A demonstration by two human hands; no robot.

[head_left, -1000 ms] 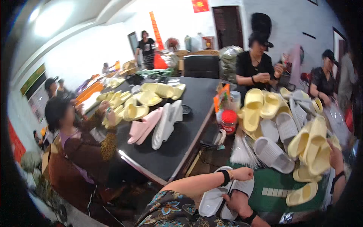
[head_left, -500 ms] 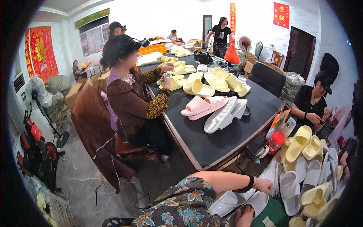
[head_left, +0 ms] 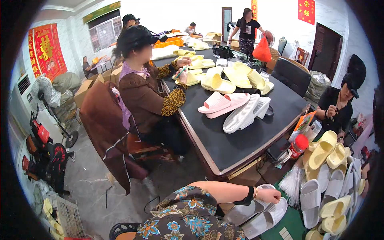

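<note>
My left hand (head_left: pixel 269 195) comes in from the lower middle with a dark band on its wrist. Its fingers are curled closed, and what they hold, if anything, is too small to make out. Just below and beside it lies a pair of grey slippers, one slipper (head_left: pixel 245 213) partly behind my forearm and the other slipper (head_left: pixel 269 220) nearer the lower edge. Under them is a green surface (head_left: pixel 289 218). My right hand is out of sight. A bundle of thin white strands (head_left: pixel 293 182) lies beyond the slippers.
Yellow and grey slippers (head_left: pixel 325 152) are heaped at right, beside a red-lidded jar (head_left: pixel 299 145). A black-topped table (head_left: pixel 216 148) carries yellow, pink and grey slippers. A person (head_left: pixel 148 86) works at its left side, another (head_left: pixel 338 104) at right. A person holds a red bag (head_left: pixel 262 50) behind.
My right hand, earlier at the lower edge by the grey slippers, has gone from view. My left hand has shifted slightly left in the picture. The view has turned a little; the right-hand person's hand is raised.
</note>
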